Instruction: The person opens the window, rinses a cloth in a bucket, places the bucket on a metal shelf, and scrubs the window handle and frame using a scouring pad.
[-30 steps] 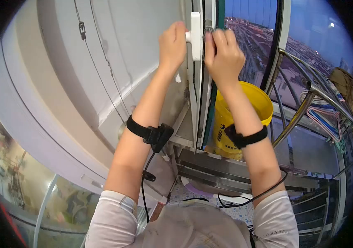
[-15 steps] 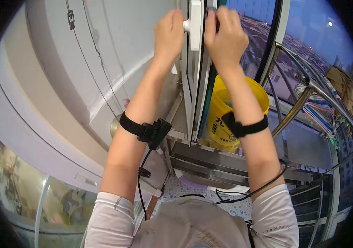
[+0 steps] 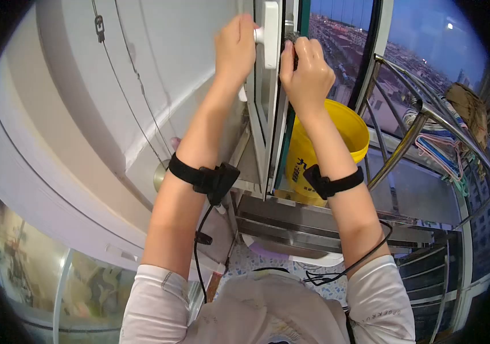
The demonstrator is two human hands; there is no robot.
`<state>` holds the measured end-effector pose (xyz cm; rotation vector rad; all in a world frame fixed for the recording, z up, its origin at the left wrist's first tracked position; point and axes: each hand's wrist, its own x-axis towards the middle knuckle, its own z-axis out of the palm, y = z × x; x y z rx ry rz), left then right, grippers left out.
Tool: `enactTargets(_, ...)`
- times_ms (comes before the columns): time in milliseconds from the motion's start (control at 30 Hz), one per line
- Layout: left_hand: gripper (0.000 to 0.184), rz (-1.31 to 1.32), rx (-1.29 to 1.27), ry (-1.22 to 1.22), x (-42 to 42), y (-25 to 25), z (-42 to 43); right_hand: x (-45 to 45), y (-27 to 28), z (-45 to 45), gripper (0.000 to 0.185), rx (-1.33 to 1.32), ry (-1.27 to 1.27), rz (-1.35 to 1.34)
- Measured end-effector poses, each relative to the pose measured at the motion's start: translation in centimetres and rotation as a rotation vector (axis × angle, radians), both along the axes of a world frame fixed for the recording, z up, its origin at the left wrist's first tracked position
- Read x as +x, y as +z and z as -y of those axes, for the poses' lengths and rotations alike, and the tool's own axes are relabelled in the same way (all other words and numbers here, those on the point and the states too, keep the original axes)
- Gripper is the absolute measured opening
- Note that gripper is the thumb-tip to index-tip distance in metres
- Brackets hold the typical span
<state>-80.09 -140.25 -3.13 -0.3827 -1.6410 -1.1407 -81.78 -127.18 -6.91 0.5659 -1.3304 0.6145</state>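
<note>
My left hand is closed around the grip of the white window handle on the edge of an open window sash. Opposite it, my right hand pinches a dark grey, wiry steel wool scrubber against the other side of the sash frame. Only a small part of the scrubber shows between thumb and fingers. Below my right wrist, a yellow bucket with dark lettering stands on the ledge behind the sash; my forearm hides part of it.
Metal rails and several clothes hangers are at the right, beside windows over a town. Thin cables hang along the left wall. A black wire trails from my left armband. Speckled floor shows below.
My right hand has moved down and slightly left along the sash frame with the scrubber. My left hand stays on the handle. The view has shifted slightly.
</note>
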Motion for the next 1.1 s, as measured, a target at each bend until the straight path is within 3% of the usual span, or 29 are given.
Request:
enactTargets(200,0.037,0.047,-0.002,-0.014,-0.1,-0.2,0.0,-0.3,8.5,0.1,0.012,-0.031,0.052,-0.187)
enactTargets(267,0.041,-0.207,-0.032,-0.031,-1.6,-0.7,0.3,0.8,11.3,1.1,0.012,-0.1,-0.011,-0.085)
enactTargets(367,0.041,-0.081,0.001,-0.07,-0.2,-0.6,0.4,-2.0,7.3,1.0,0.011,-0.073,-0.12,-0.131)
enactTargets(400,0.041,-0.075,0.006,-0.064,0.1,-0.5,0.6,-1.2,5.4,1.5,0.01,-0.119,0.006,-0.17)
enactTargets(467,0.039,0.029,-0.007,-0.018,0.2,-0.5,0.9,-1.0,1.3,1.1,0.01,-0.081,0.002,-0.106)
enactTargets(533,0.039,-0.023,-0.015,-0.013,-0.3,-0.5,0.6,-0.1,0.9,0.7,0.011,-0.041,0.007,-0.029)
enactTargets(633,0.039,-0.046,-0.008,-0.015,-0.3,-0.2,-0.1,-0.1,4.7,0.3,0.011,-0.043,-0.026,-0.145)
enactTargets(700,0.04,0.001,0.008,-0.018,-0.2,-0.2,-0.7,0.6,8.2,0.3,0.014,-0.041,-0.015,-0.041)
enactTargets(767,0.041,0.023,0.057,-0.068,0.0,-0.3,-0.9,-0.8,12.0,0.5,0.013,-0.062,-0.048,-0.213)
enactTargets(1000,0.043,-0.051,-0.003,-0.032,-1.2,-1.0,-0.2,1.6,5.4,0.3,0.01,-0.037,-0.024,0.115)
enactTargets(1100,0.037,-0.101,-0.033,0.027,-1.0,-1.1,-0.1,-0.6,1.4,-0.2,0.012,0.008,-0.122,0.002)
